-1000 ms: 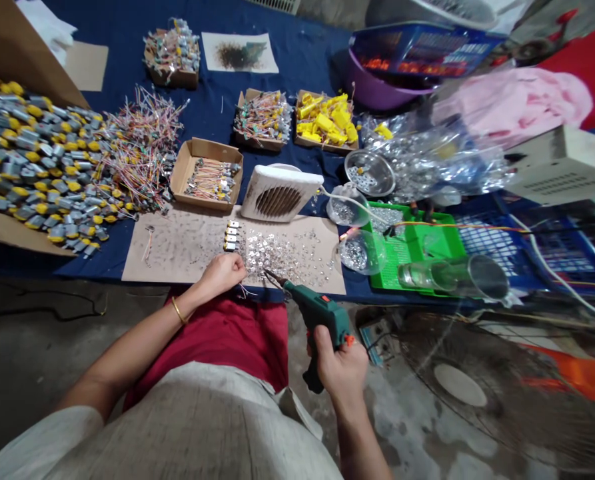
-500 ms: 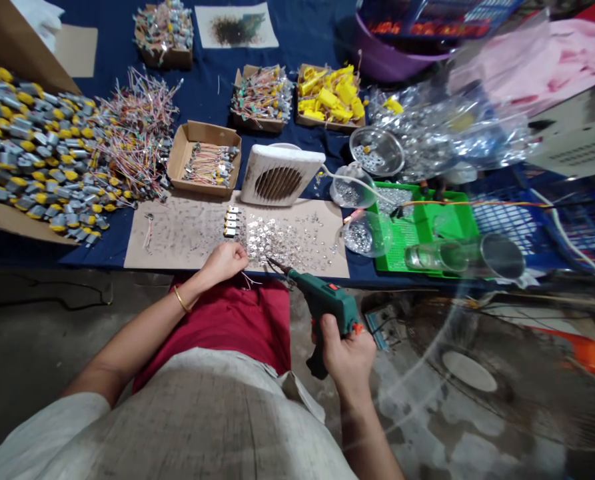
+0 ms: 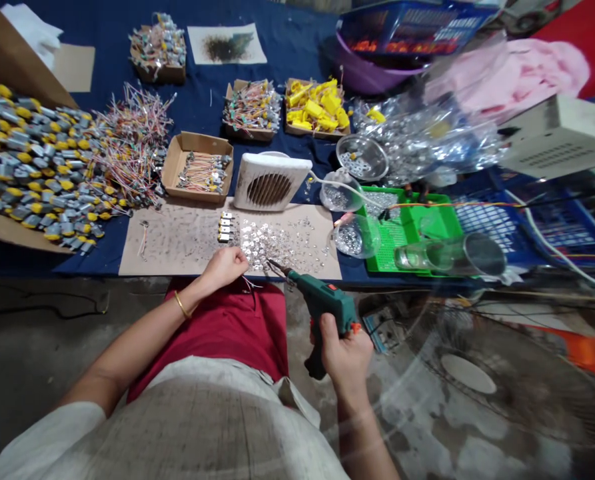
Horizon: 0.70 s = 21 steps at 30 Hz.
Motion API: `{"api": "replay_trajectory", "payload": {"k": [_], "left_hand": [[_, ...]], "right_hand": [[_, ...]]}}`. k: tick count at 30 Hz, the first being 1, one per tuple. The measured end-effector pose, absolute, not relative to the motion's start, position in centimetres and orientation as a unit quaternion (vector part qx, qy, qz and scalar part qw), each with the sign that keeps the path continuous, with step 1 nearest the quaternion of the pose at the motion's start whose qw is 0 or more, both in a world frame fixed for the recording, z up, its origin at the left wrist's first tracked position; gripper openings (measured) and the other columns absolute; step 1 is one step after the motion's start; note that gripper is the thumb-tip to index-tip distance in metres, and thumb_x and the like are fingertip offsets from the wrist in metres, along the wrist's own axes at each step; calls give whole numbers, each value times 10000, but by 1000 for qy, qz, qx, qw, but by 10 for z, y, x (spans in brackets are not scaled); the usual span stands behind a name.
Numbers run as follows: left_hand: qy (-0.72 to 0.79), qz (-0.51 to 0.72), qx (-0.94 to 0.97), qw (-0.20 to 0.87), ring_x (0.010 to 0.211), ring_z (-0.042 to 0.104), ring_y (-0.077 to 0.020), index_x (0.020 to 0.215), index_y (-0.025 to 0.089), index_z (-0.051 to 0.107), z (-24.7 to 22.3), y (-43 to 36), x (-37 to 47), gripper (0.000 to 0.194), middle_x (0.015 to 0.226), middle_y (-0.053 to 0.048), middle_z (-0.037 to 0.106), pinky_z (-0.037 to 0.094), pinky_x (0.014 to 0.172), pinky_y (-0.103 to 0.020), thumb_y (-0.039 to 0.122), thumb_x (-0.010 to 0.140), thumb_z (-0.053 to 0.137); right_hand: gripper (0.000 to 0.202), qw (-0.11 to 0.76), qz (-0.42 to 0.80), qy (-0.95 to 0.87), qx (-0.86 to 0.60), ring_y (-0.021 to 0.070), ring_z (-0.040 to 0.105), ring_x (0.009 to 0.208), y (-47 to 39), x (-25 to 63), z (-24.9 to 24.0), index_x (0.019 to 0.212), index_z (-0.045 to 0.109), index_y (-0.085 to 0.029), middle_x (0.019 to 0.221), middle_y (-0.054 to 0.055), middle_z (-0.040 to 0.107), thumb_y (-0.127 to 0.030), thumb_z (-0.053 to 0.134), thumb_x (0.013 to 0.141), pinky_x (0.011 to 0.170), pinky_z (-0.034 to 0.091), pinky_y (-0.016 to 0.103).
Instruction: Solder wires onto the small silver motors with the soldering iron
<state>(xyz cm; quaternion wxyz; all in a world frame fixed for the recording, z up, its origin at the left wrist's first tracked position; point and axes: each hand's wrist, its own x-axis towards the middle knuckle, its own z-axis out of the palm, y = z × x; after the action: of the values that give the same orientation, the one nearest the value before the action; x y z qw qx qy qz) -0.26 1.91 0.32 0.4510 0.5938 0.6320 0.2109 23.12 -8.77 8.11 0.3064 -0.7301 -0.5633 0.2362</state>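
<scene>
My right hand (image 3: pixel 348 350) is wrapped round the handle of a green soldering gun (image 3: pixel 327 298), its thin tip pointing left over the front edge of a cardboard sheet (image 3: pixel 177 263). My left hand (image 3: pixel 226 265) is pinched closed at that edge, a little left of the tip. Thin wires (image 3: pixel 250 285) hang from its fingertips over my lap; what they are joined to is hidden. Just beyond the left hand, several small motors (image 3: pixel 225 228) stand in a column. Many small shiny metal pieces (image 3: pixel 262 243) lie scattered on the cardboard beside them.
A white fan unit (image 3: pixel 270 181) stands behind the cardboard. Around it are a box of wired parts (image 3: pixel 197 170), a heap of motors (image 3: pixel 32 160), yellow parts (image 3: pixel 317 107), bowls (image 3: pixel 354 237) and a green tray (image 3: pixel 377 260). A spinning fan (image 3: pixel 470 373) stands low at right.
The camera view has shifted slightly, so the table things appear a little further left and lower. Both hands keep nearly the same pose, with the soldering gun still in the right.
</scene>
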Motion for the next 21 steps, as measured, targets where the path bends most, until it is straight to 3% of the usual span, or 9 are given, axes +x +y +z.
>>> {"api": "replay_trajectory", "payload": {"k": [9, 21], "left_hand": [[622, 207, 620, 431, 582, 526, -116, 660, 153, 655, -3, 13, 3, 122, 610, 1, 624, 360, 576, -217, 163, 728, 554], [629, 179, 637, 407, 562, 509, -125, 684, 160, 668, -1, 11, 5, 141, 598, -4, 614, 374, 604, -232, 158, 751, 543]], "right_hand": [[526, 297, 260, -564, -725, 151, 499, 380, -90, 232, 78, 496, 523, -219, 409, 24, 542, -610, 503, 847, 418, 399, 263], [473, 283, 262, -606, -696, 204, 601, 524, -91, 226, 74, 604, 664, -201, 427, 30, 539, -583, 532, 850, 495, 456, 262]]}}
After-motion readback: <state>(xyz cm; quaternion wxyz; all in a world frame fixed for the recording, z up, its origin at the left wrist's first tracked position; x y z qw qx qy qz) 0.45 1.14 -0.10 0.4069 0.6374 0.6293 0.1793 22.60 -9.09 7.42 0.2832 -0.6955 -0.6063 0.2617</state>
